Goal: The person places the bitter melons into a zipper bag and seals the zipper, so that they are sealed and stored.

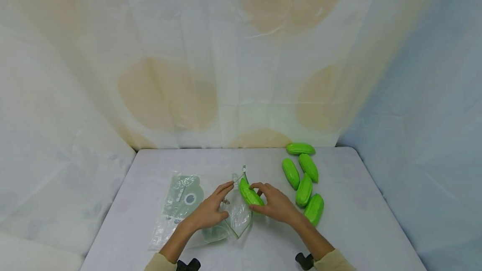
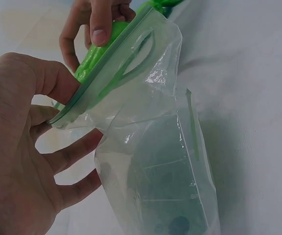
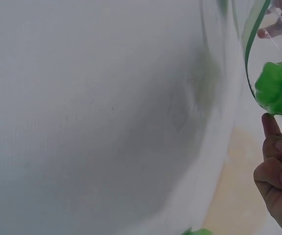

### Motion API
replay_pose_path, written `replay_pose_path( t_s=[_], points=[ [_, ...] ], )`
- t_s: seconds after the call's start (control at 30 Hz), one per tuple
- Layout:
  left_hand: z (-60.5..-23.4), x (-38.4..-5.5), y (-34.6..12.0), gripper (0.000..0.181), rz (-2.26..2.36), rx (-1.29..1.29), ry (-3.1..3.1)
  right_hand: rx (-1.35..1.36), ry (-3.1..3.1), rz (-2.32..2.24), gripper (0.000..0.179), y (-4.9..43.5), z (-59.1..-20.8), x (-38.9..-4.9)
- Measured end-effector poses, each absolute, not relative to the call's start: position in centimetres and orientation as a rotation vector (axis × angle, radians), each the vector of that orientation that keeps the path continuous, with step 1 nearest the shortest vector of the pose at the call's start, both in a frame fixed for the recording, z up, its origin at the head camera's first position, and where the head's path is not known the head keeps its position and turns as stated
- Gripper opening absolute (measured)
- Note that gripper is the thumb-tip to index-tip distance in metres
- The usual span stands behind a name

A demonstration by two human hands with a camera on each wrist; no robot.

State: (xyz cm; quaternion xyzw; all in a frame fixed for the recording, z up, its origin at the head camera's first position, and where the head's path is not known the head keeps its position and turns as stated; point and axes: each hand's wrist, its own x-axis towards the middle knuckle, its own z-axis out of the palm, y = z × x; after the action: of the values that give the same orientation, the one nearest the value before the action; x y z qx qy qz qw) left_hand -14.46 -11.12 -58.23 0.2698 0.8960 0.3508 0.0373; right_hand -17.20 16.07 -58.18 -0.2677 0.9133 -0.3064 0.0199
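My left hand pinches the green-edged mouth of a clear zip bag between thumb and index finger, with the other fingers spread behind the film. The bag's mouth gapes open in the right wrist view. My right hand grips a bright green, ridged toy cucumber from its right side. The cucumber is at the bag's mouth, one end inside the green rim. Its lobed end faces the right wrist camera, close above a fingertip.
Several more green toy cucumbers lie in a loose group to the right, up to the table's back edge. Flat clear packaging with a green print lies under and left of my left hand. Patterned sheets hang around the white table.
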Motion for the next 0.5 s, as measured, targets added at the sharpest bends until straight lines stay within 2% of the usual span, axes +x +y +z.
replay_pose_path(
  t_s=[0.5],
  points=[
    [-58.6,-14.6,-11.2,0.087,1.091,0.832,2.739,-0.813,2.882,-0.848,0.059,14.9,-58.7,-16.8]
  ],
)
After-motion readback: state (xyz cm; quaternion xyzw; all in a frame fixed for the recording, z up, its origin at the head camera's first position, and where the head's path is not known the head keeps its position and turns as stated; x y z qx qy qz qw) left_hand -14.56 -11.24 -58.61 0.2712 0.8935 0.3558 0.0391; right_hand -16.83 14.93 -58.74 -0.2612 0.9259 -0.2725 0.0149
